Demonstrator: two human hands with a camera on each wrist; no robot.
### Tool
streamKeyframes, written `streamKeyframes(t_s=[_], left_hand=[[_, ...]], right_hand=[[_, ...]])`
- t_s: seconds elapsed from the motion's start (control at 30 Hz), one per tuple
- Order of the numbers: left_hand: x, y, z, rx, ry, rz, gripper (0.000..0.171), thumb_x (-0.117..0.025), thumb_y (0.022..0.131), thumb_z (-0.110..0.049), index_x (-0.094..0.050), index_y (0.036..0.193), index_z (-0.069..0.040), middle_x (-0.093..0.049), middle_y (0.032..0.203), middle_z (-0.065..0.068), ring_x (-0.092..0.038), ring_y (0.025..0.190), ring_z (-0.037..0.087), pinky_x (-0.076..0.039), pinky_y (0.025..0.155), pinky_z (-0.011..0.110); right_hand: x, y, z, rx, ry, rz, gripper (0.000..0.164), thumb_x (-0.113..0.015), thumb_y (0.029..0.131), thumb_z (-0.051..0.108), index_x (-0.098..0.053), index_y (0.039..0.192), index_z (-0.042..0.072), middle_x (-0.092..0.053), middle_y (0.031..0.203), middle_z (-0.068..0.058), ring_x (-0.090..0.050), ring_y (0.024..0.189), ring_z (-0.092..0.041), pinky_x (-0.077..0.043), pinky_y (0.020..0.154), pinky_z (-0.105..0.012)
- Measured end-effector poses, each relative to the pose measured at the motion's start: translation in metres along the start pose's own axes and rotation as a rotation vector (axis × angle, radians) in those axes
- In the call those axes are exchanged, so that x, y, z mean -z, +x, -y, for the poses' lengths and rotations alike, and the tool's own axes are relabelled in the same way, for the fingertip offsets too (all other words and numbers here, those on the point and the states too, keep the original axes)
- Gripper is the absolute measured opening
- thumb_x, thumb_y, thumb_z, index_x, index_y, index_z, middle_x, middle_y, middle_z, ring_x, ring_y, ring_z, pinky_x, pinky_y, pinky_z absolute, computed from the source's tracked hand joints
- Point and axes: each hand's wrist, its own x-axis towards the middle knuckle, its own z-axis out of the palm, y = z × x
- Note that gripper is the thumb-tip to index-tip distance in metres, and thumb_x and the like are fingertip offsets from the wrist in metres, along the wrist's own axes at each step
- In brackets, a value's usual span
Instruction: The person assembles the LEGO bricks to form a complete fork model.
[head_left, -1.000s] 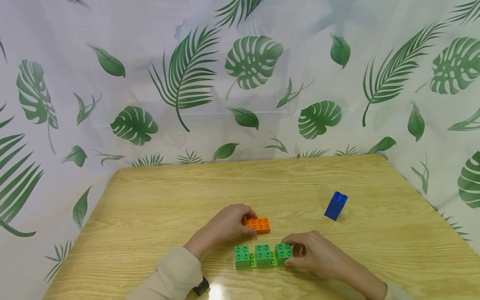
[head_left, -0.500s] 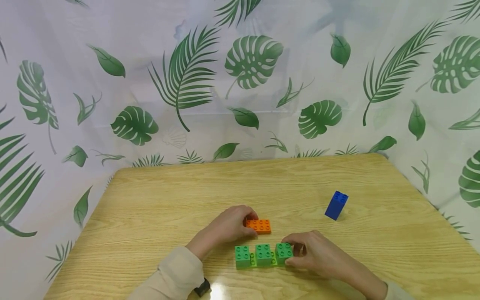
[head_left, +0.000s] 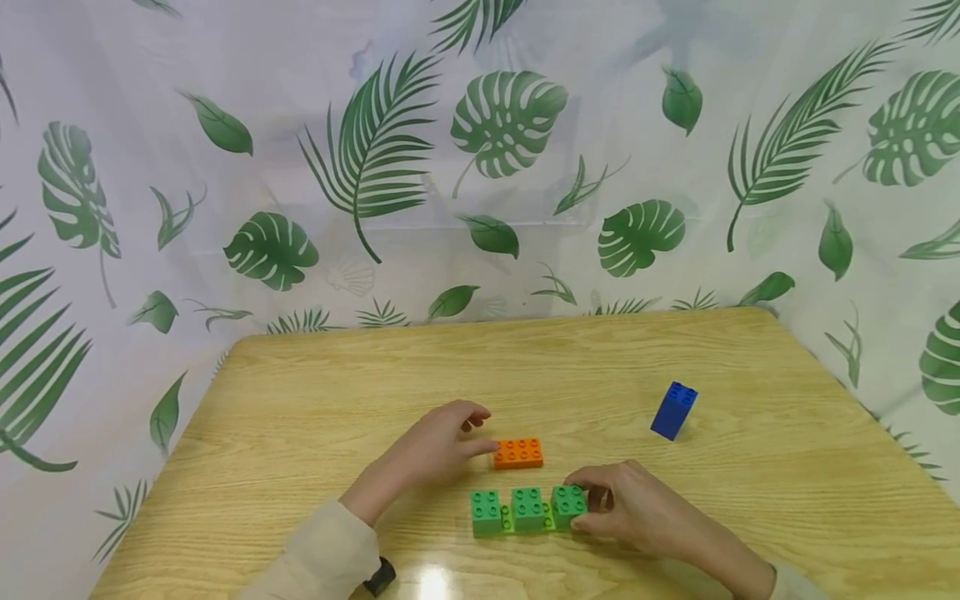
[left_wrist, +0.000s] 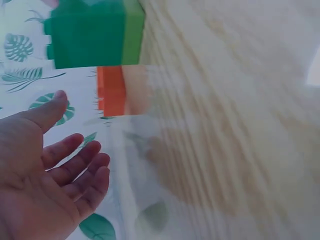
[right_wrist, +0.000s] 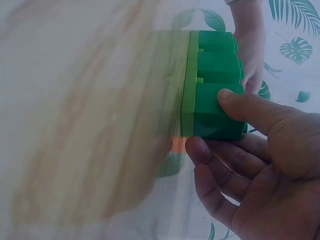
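Observation:
In the head view a row of three green toy building bricks [head_left: 527, 509] stands on light green pieces [right_wrist: 189, 97] near the front middle. My right hand [head_left: 637, 510] pinches the rightmost green brick [right_wrist: 215, 112] between thumb and fingers. Just behind the row lies an orange brick [head_left: 517, 453], studs up. My left hand [head_left: 442, 442] is at its left end, fingers parted and holding nothing, the thumb tip right by the brick's edge. The left wrist view shows that palm with loosely bent fingers, apart from the orange brick [left_wrist: 114, 91].
A tall blue brick [head_left: 674, 411] stands alone farther back on the right of the wooden table [head_left: 337, 375]. A leaf-patterned cloth [head_left: 525, 283] hangs behind the table. Something small and black [head_left: 380, 577] shows at the left sleeve.
My left hand has let go of the orange brick and drawn back to the left, its fingers spreading. My right hand stays on the rightmost green brick.

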Motion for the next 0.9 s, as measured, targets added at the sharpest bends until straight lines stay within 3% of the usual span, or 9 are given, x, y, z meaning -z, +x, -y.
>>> streamKeyframes(t_s=[0.3, 0.47, 0.63, 0.9], left_hand=[[0.014, -0.035, -0.004, -0.067, -0.125, -0.012, 0.051, -0.061, 0.105, -0.041, -0.060, 0.140, -0.004, -0.063, 0.135, 0.009, -0.059, 0.114, 0.020, -0.051, 0.094, 0.041], [0.009, -0.052, -0.010, -0.039, -0.174, 0.013, 0.051, -0.063, 0.104, -0.041, -0.060, 0.139, -0.004, -0.063, 0.135, 0.008, -0.059, 0.115, 0.020, -0.051, 0.094, 0.041], [0.004, -0.068, -0.017, 0.017, -0.214, 0.012, 0.058, -0.075, 0.096, -0.042, -0.061, 0.136, -0.003, -0.063, 0.132, 0.009, -0.058, 0.117, 0.027, -0.050, 0.095, 0.046], [-0.010, -0.077, -0.018, 0.000, -0.155, 0.017, 0.061, -0.089, 0.084, -0.031, -0.064, 0.131, -0.002, -0.067, 0.124, 0.009, -0.062, 0.110, 0.027, -0.053, 0.092, 0.045]], right_hand=[[0.000, -0.001, -0.001, 0.020, -0.002, -0.014, 0.039, -0.083, 0.089, 0.025, -0.072, 0.121, 0.004, -0.068, 0.087, 0.012, -0.060, 0.075, -0.002, -0.052, 0.065, -0.026], [-0.001, -0.001, -0.001, 0.010, 0.001, -0.008, 0.039, -0.083, 0.090, 0.025, -0.072, 0.121, 0.004, -0.068, 0.086, 0.012, -0.060, 0.074, -0.002, -0.052, 0.065, -0.026], [-0.001, 0.000, -0.001, 0.004, 0.007, -0.001, 0.040, -0.083, 0.090, 0.026, -0.072, 0.121, 0.004, -0.068, 0.087, 0.012, -0.060, 0.075, -0.002, -0.052, 0.065, -0.026], [-0.001, -0.001, 0.000, 0.011, 0.006, -0.010, 0.039, -0.083, 0.089, 0.026, -0.073, 0.120, 0.004, -0.068, 0.086, 0.012, -0.060, 0.074, -0.002, -0.052, 0.064, -0.026]])
